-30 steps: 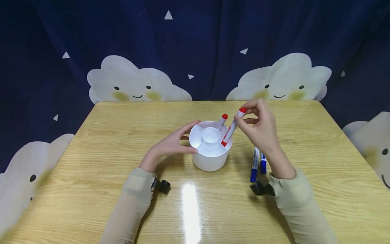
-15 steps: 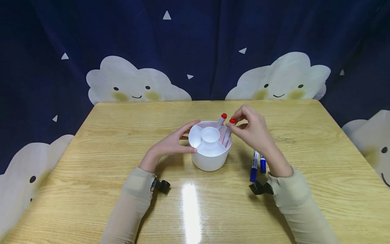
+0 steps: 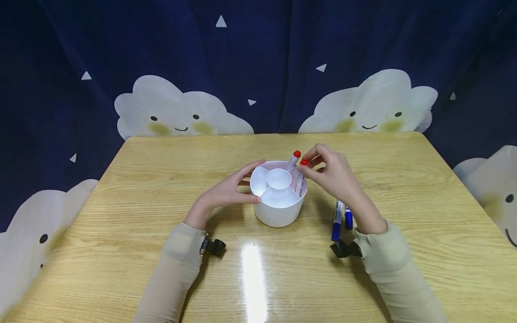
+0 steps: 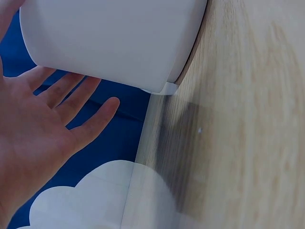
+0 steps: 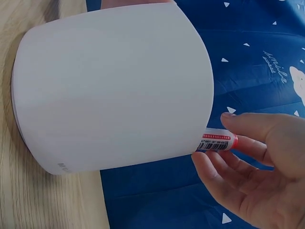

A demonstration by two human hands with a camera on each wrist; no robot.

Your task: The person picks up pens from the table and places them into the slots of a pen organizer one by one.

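Note:
A white round pen holder (image 3: pixel 278 215) with several compartments stands on the table. My left hand (image 3: pixel 226 190) holds its left side, thumb at the near rim and fingers behind; in the left wrist view those fingers (image 4: pixel 78 98) lie along its wall. My right hand (image 3: pixel 333 172) is at the holder's right rim, thumb and fingers around the red cap of a white marker (image 3: pixel 300 183) standing in the right compartment. The right wrist view shows this marker's barcoded end (image 5: pixel 217 140) sticking out past the rim. Another red-capped marker (image 3: pixel 293 160) leans in the back compartment.
Two blue-capped markers (image 3: pixel 337 222) lie on the wooden table (image 3: pixel 121 233) right of the holder, partly under the right forearm. A dark blue curtain (image 3: pixel 266 54) with clouds hangs behind the table's far edge.
My right hand has moved left and down, lowering the red-capped marker deeper into the right compartment; the marker now stands more upright. The left hand and holder have stayed nearly still.

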